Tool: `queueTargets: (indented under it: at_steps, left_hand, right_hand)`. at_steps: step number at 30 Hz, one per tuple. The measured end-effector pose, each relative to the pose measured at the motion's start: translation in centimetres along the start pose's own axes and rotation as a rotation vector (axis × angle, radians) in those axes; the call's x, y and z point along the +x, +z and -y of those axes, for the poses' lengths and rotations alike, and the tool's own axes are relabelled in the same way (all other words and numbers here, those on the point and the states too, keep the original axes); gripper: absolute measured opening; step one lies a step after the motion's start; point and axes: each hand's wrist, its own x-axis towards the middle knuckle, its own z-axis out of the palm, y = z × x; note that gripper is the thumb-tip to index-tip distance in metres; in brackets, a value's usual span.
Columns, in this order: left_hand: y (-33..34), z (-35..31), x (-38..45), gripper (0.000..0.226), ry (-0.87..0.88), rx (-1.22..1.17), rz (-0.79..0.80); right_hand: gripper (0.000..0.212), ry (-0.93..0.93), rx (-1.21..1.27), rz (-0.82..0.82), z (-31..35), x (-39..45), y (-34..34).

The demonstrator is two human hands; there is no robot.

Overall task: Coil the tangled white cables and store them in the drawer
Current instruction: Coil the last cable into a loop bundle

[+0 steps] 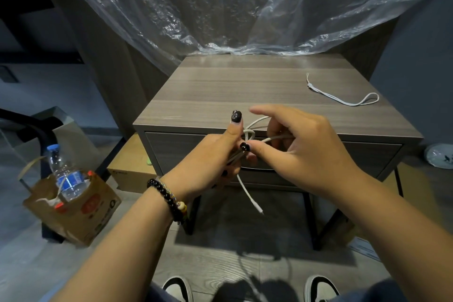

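Two white cables show: one cable (247,194) held in front of the closed drawer (186,152), and a second cable (348,99) lying loose on the surface (220,88) near its right rear corner, well apart from the hands. The left hand (210,162) grips a bundle of the first cable's strands, fingers curled round them and thumb raised; one end hangs below that hand, its plug dangling over the floor. The right hand (301,145) pinches a loop of the same cable between thumb and fingers, its forefinger stretched out above. One beaded bracelet (169,197) sits on the left wrist.

The surface is the grey wood-grain top of a one-drawer nightstand on dark legs, bare but for the second cable. Crumpled clear plastic (232,7) drapes down behind it and touches the rear edge. The floor is grey plank.

One paper bag (73,208) with one bottle (66,174) in it stands on the floor to the left, and one cardboard box (132,169) lies just beside the nightstand's left side. One plate (440,156) lies on the floor at the right. Two shoes (179,288) show at the bottom edge
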Motion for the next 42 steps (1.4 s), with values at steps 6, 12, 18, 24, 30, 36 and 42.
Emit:
queueTargets:
  at_steps: [6,12,18,24,30,36,42]
  left_hand:
    - [1.1,0.4,0.0,0.079,-0.024,0.028,0.009]
    - [1.0,0.1,0.2,0.08,0.043,0.084,0.004]
    - [1.4,-0.5,0.2,0.071,0.026,0.12,-0.007]
    - [1.1,-0.5,0.4,0.065,0.073,0.111,-0.088]
    - [-1.5,-0.2,0.6,0.057,0.035,-0.461,-0.178]
    - [-2.4,0.3,0.7,0.066,0.049,-0.664,-0.168]
    - [-0.9,0.3,0.7,0.071,0.036,-0.512,-0.131]
  right_hand:
    - [0.03,-0.06,-0.058,0.045,0.2,0.0,0.4]
    - [0.024,-0.106,-0.123,0.069,0.2,0.1,-0.1]
    - [0.025,-0.065,-0.12,0.035,-0.6,0.4,-0.8]
    - [0.034,0.034,0.047,0.079,-0.8,0.6,-1.4]
    - [0.022,-0.03,0.006,0.0,-1.5,0.8,-3.2]
    - [0.013,-0.034,-0.015,-0.103,-1.5,0.3,-1.7]
    - [0.014,-0.025,-0.007,-0.191,-1.4,0.2,-0.8]
